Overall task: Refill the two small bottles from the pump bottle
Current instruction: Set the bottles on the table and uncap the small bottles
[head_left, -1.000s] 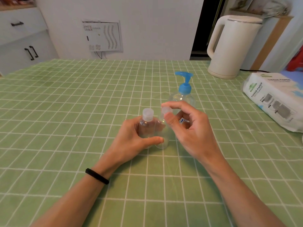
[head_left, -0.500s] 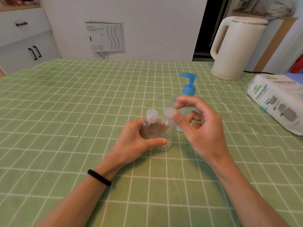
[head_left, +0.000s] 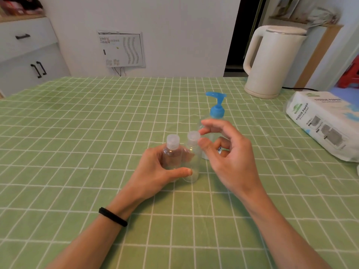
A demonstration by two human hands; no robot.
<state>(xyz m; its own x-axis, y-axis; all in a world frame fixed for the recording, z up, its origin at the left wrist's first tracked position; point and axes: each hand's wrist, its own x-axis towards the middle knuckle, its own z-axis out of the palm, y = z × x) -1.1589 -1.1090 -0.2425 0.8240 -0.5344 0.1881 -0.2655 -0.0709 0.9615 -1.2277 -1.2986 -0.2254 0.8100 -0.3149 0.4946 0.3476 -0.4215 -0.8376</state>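
Note:
Two small clear bottles with translucent caps stand side by side on the green checked tablecloth point(head_left: 77, 133). My left hand point(head_left: 155, 171) grips both; the left bottle point(head_left: 172, 152) sits against my palm and my thumb lies across the base of the right bottle point(head_left: 191, 162). My right hand point(head_left: 233, 162) pinches the right bottle's cap point(head_left: 193, 137) between forefinger and thumb. Just behind my right hand stands the clear pump bottle with a blue pump head point(head_left: 217, 111), its body mostly hidden by my fingers.
A cream electric kettle point(head_left: 272, 61) stands at the table's far right, its cord running right. A wrapped pack of tissue paper point(head_left: 320, 125) lies along the right edge. White cabinets stand beyond the table at the left.
My right forefinger and thumb have shifted slightly around the right bottle's cap. Both small bottles and my left hand stay in place.

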